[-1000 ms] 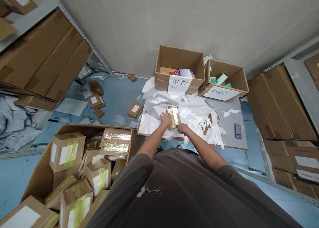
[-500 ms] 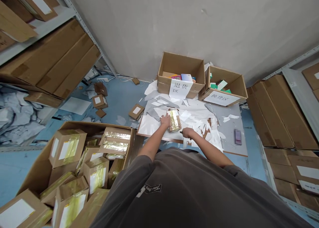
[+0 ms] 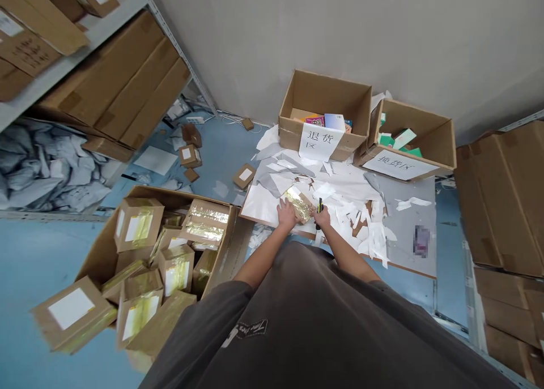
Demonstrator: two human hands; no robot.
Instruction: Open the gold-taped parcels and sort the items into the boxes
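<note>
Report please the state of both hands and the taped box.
Left hand on taped box. Right hand at box's other side, holding black-and-yellow cutter. Paper scraps lie beside the box.

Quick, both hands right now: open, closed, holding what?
Left hand: open, fingers spread against the left side of the taped box.
Right hand: closed, holding a black-and-yellow cutter beside the box.

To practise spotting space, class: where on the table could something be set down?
Bare table shows at the right, between the torn paper and the blurred purple item. It is crowded in the middle, around the taped parcel.
</note>
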